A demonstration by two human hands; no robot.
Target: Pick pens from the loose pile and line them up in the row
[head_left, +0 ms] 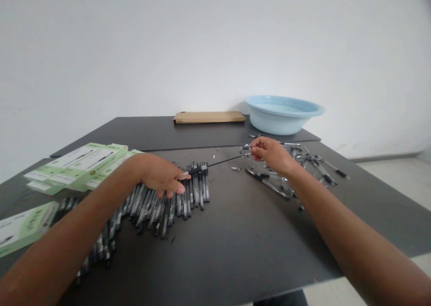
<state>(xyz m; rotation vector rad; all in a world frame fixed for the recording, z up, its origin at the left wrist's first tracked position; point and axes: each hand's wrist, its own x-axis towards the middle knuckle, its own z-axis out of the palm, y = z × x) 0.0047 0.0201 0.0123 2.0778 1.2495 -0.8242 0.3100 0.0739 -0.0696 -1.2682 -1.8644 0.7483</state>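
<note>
My left hand is closed around a clear pen barrel with a black grip, its tip end pointing right. From that end a long thin black ink refill runs to my right hand. The fingertips of my right hand pinch the refill's far end. Beneath and beside my left hand lies a dense row of clear, black-capped pens, partly hidden by my left arm. Loose pens and pen parts are scattered around and under my right hand. Small metallic tips lie between the hands.
Green and white pen boxes are stacked on the left, and another box sits closer to me. A light blue basin stands at the back right. Flat brown cardboard lies at the back of the dark table.
</note>
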